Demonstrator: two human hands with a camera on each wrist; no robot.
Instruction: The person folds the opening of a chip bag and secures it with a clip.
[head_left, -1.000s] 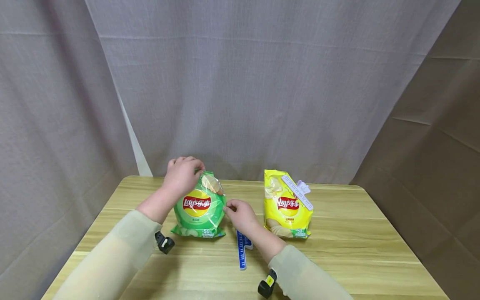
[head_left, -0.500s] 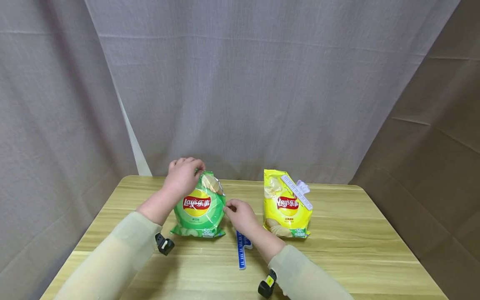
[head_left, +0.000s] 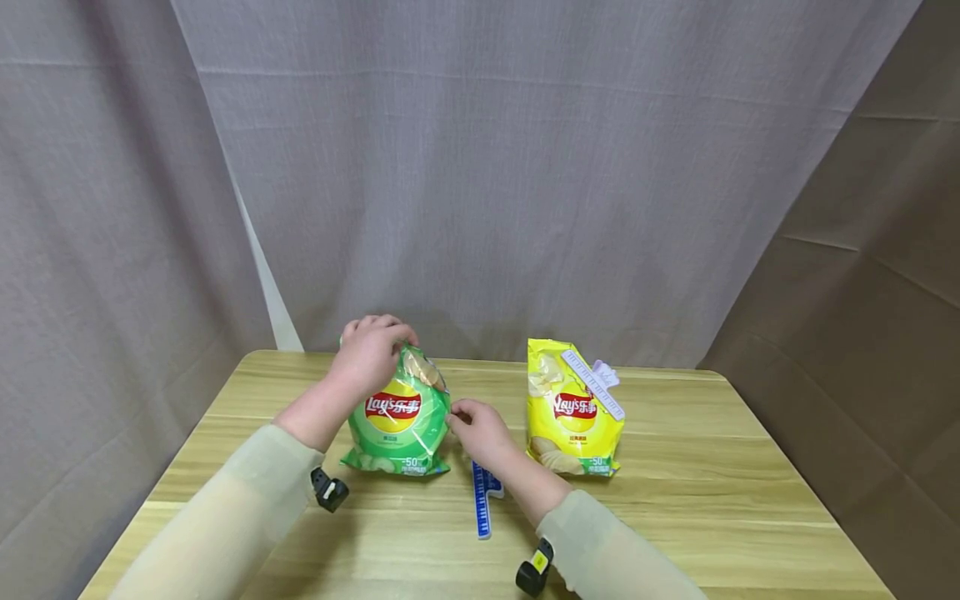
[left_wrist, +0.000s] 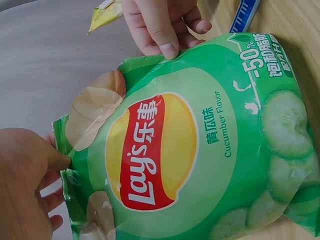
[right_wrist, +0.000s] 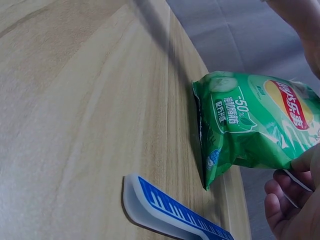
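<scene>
- While the left hand (head_left: 367,358) pinches the top edge of the green chip bag (head_left: 394,407), thumb on the front face and the other fingers bent beyond it, the bag stands upright on the table (head_left: 697,500), its printed front turned toward the person.
- Lower down, the right hand (head_left: 482,432) holds the bag's right side edge in a narrow pinch, thumb on the near side; exactly how much film lies between the fingertips cannot be told.
- So the two grips sit on adjoining edges, left at the top and right at the side, with the bag's upper right corner between them; that corner seems the key place.
- On the table, the blue clip (head_left: 482,504) lies flat on the person's side of the right hand and below it, untouched, just beside the bag's lower right corner but apart from it.
- Its long axis runs roughly away from the person, across the line of the bag's bottom edge, and its far end tucks out of sight beneath the right hand in the head view.
- Of the two hands, the right is clearly nearer the clip; the left is well apart from it, up beyond the bag's face.
</scene>
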